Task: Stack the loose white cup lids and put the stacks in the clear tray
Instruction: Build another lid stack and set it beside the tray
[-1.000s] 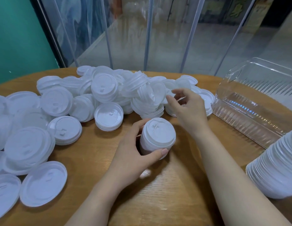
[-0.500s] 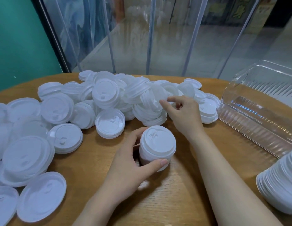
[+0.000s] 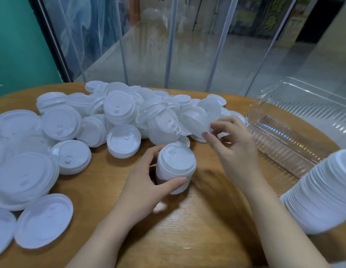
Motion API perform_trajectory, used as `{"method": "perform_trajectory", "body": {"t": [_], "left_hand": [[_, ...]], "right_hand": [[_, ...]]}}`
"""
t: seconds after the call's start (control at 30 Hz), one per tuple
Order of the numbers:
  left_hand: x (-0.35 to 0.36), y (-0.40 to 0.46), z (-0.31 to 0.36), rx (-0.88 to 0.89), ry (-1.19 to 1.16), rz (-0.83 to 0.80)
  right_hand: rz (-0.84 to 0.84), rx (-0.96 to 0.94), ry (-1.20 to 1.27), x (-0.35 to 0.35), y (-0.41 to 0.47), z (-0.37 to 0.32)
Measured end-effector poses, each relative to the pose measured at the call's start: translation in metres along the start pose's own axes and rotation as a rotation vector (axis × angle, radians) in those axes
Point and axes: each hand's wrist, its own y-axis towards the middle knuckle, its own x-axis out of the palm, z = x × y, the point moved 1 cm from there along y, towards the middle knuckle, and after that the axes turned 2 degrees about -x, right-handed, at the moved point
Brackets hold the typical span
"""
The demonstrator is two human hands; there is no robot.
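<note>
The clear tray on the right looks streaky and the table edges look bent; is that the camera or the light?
Both, in the head view: the clear tray catches bright glints along its ribbed wall, the wide lens bows the table rim, and the big lid stack at the right edge is stretched and soft. The lid pinched by the right hand looks slightly smeared.

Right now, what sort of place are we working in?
Probably a cafe or drinks shop by its entrance: a wooden table heaped with disposable cup lids, and clear plastic strip curtains opening onto a tiled walkway outside.
</note>
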Motion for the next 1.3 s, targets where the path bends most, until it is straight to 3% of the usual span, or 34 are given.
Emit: {"method": "perform_trajectory", "body": {"t": [0.13,0.43,0.63,0.87,1.3], "left_hand": [[0.001,0.0,-0.001,0.01,-0.001,0.017],[0.002,0.001,-0.003,0.032,0.019,0.036],[0.002,0.001,-0.003,0.022,0.026,0.036],[0.002,0.001,-0.001,-0.003,-0.007,0.01],[0.003,-0.001,0.0,-0.01,-0.02,0.001]], "right_hand": [[-0.075,-0.11,0.003,-0.009,-0.023,-0.009],[-0.283,-0.119,-0.014,0.002,-0.042,-0.009],[-0.25,-0.087,0.022,0.011,-0.038,-0.011],[-0.339,0.181,0.077,0.021,-0.037,-0.008],[-0.337,0.165,-0.007,0.021,-0.036,-0.02]]}}
